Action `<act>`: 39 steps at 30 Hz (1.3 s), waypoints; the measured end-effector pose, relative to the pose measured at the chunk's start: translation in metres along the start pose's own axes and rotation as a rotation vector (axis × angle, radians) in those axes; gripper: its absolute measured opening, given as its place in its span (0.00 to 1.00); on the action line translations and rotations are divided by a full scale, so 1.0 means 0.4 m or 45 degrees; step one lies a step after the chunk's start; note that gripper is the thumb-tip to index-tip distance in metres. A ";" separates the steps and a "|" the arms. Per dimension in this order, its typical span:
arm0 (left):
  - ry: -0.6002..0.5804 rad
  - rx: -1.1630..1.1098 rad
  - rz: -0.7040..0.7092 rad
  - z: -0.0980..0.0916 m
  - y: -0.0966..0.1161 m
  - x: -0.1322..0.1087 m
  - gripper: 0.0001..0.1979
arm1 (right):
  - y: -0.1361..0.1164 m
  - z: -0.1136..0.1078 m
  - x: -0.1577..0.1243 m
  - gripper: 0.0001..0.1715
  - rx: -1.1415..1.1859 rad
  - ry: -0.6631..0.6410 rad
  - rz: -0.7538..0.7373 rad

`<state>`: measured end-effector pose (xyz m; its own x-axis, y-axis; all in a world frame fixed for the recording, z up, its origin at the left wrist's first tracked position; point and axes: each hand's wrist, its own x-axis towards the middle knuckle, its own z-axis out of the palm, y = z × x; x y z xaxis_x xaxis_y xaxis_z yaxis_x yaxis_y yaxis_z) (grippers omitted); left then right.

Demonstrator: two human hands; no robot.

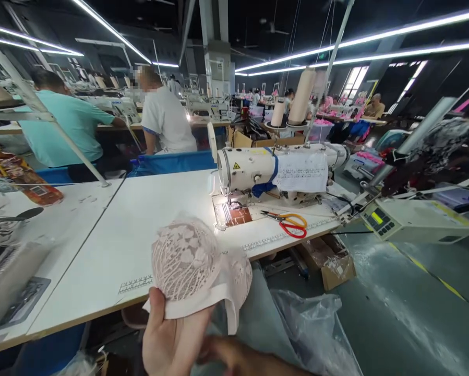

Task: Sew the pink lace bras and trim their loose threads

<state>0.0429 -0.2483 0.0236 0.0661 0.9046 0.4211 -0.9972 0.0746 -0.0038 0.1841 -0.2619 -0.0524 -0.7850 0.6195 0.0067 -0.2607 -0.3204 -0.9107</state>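
A pale pink lace bra (187,256) is raised at the table's front edge. Its near cup faces me, and the other cup (242,277) hangs to the right, with a plain band running along the bottom. My left hand (175,334) is closed on the band, thumb in front at the lower left corner. My right hand (230,355) is low in the frame, right beside my left wrist. Motion blurs it and its fingertips are hidden, so its grip is unclear. Beyond the bra stands a white sewing machine (245,167), its needle area lit.
Orange-and-red-handled scissors (292,223) lie right of the needle plate. A control box (418,222) juts out at the right. A bottle (23,175) lies tilted on the left table. Thread cones (301,96) stand behind the machine. Two people sit working beyond the table.
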 end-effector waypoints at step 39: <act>0.424 0.286 0.296 -0.103 0.126 0.116 0.26 | -0.329 -0.204 0.146 0.14 0.763 0.951 -0.630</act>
<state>-0.0028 -0.1855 0.0056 -0.1892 0.9748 0.1177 -0.9673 -0.2057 0.1482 0.2186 -0.1251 0.0343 -0.0280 0.9924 -0.1202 -0.8472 -0.0874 -0.5240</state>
